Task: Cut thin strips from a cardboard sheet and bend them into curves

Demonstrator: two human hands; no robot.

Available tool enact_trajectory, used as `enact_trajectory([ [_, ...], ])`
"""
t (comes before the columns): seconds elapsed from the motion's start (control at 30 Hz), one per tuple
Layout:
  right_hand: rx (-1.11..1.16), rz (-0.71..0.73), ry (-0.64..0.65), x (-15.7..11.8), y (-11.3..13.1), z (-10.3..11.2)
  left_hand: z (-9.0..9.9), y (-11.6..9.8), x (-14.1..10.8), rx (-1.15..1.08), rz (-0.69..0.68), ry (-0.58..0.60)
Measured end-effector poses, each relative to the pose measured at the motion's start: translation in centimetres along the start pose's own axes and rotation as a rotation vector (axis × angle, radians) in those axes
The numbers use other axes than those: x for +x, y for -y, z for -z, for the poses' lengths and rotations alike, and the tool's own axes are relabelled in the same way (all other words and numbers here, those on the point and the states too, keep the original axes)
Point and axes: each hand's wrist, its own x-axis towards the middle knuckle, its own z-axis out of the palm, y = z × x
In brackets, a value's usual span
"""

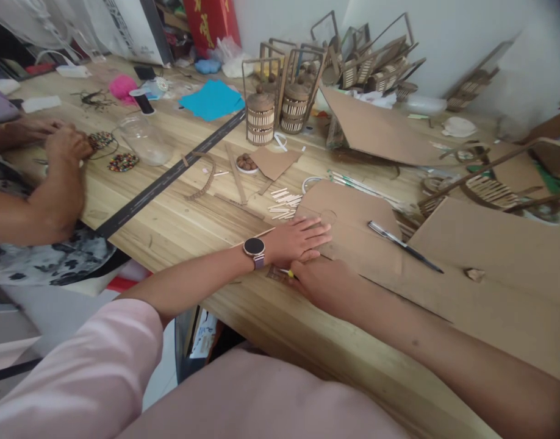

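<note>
My left hand (294, 240) lies flat with its fingers spread over the left edge of a brown cardboard sheet (353, 244). Just in front of it, my right hand (319, 280) is closed around a small yellow-handled tool (291, 274); a thin pale tip sticks out to the left. A small brown piece (277, 274) rests on the table under that tip. Thin wooden sticks (284, 204) are scattered beyond my left hand. On the cardboard lies a black and silver utility knife (404, 246). A faint circle shows on the cardboard near my left fingertips.
Another person's hands (64, 141) work at the left beside beads (123, 161) and a clear jar (147, 140). Small wooden baskets (260, 119) stand at the back. A black strip (170, 177) crosses the table (156, 244). More cardboard (504, 250) lies right.
</note>
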Motion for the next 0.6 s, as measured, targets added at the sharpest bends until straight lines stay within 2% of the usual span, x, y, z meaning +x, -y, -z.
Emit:
enact_trajectory([
  [0.23, -0.041, 0.044, 0.060, 1.4, 1.1, 0.3, -0.7, 0.3, 0.2, 0.030, -0.004, -0.008],
  [0.43, -0.054, 0.033, 0.106, 1.7, 1.9, 1.1, -0.4, 0.3, 0.2, 0.018, -0.010, 0.013],
  [0.6, -0.036, 0.027, 0.123, 1.6, 1.7, 0.8, -0.2, 0.2, 0.1, 0.004, -0.006, 0.026],
])
